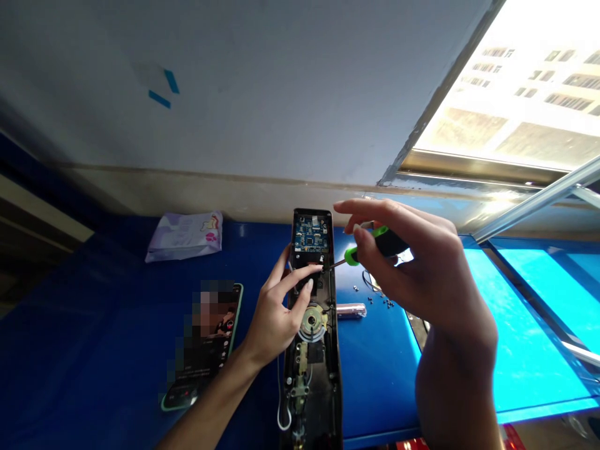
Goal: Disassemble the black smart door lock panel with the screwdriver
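Note:
In front of me an opened electronic door lock panel (334, 350) lies lengthwise on the blue table, its inside facing up. It shows a blue circuit board (310, 236) at the far end and a round spindle plate (312, 321) near the middle. My left hand (281, 306) grips the panel from the left, index finger and thumb lying over its black part below the board. My right hand (412, 262) holds a black and green screwdriver (354, 255), tilted, with its tip at the panel's right side near my left index fingertip. Any screw under the tip is hidden.
Small screws (370, 300) lie scattered to the right, near a shiny cylindrical piece (351, 310) beside the panel. A phone (206, 350) rests at the left, a lilac packet (185, 236) behind it. A white wire (281, 412) loops along the panel. The wall (234, 125) closes off the back.

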The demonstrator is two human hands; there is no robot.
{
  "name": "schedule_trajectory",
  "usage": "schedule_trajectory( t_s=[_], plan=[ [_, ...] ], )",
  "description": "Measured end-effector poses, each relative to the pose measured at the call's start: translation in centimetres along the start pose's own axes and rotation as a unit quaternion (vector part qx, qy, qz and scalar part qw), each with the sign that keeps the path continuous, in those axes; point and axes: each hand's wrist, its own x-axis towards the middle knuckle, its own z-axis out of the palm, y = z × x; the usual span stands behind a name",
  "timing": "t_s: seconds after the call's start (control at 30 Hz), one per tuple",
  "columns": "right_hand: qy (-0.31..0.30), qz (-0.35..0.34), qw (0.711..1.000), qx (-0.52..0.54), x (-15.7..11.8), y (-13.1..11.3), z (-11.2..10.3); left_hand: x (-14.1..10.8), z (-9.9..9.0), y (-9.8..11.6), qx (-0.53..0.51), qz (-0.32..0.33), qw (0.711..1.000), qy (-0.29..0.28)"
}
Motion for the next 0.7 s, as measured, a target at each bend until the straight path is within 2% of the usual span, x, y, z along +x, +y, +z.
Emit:
schedule_trajectory(
  t_s=[0.17, 0.37, 0.57, 0.63, 0.7],
  plan=[
    [-0.024, -0.007, 1.000, 0.019, -0.06, -0.23, -0.45, -0.07, 0.04, -0.06, -0.007, -0.007, 1.000, -0.001],
    [0.043, 0.012, 0.998, -0.038, 0.12, -0.07, 0.12, -0.01, 0.02, -0.12, 0.003, -0.004, 1.000, 0.002],
    [-0.034, -0.004, 0.999, 0.020, -0.03, -0.14, -0.45, 0.08, 0.02, -0.11, -0.011, 0.001, 1.000, 0.001],
    [-0.029, -0.005, 0.999, 0.018, 0.01, -0.22, -0.45, 0.07, 0.04, -0.16, -0.010, 0.001, 1.000, 0.000],
    [0.000, 0.007, 1.000, -0.003, 0.14, -0.15, -0.25, 0.04, 0.05, -0.25, -0.006, 0.003, 1.000, 0.002]
  ],
)
